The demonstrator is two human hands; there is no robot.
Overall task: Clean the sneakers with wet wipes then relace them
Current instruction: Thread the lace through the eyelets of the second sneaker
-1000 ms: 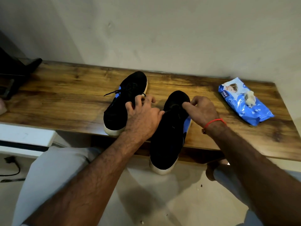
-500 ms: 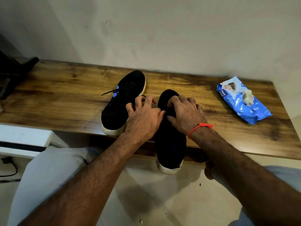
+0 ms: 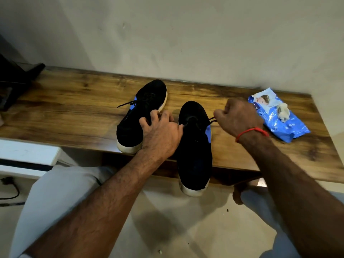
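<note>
Two black sneakers on the wooden bench [image 3: 74, 112], both lying with toes toward the wall and heels toward the person.

Left sneaker [image 3: 141, 112]: long axis slanted, toe angled to the far right, heel at the bench's near edge, white sole showing at the heel. A loose lace end [image 3: 126, 104] sticks out to the left near the tongue.

Right sneaker [image 3: 194, 146]: long axis nearly straight front-to-back, toe mid-bench, heel hanging well past the near edge over the floor. White sole visible at the heel, blue lining showing along its right side.

Left hand [image 3: 161, 133]: palm down, sits between the two sneakers, fingers [image 3: 151, 118] spread and curled over the inner side of the left sneaker, thumb touching the right sneaker near its opening. Forearm comes in from lower left.

Right hand [image 3: 237, 118]: closed into a fist just right of the right sneaker, knuckles up, pinching a lace [image 3: 212, 120] that runs taut from the shoe's eyelet area out to the hand. Red thread band [image 3: 251, 132] on the wrist. Forearm comes in from lower right.

Blue wet wipes pack [image 3: 279, 118] lies at the right end of the bench, just beyond the right hand, with a crumpled wipe [image 3: 283, 111] sticking out of its top opening.

Dark object [image 3: 16, 79] at the bench's far left end, can't tell what. Grey trouser knees below the near edge.
</note>
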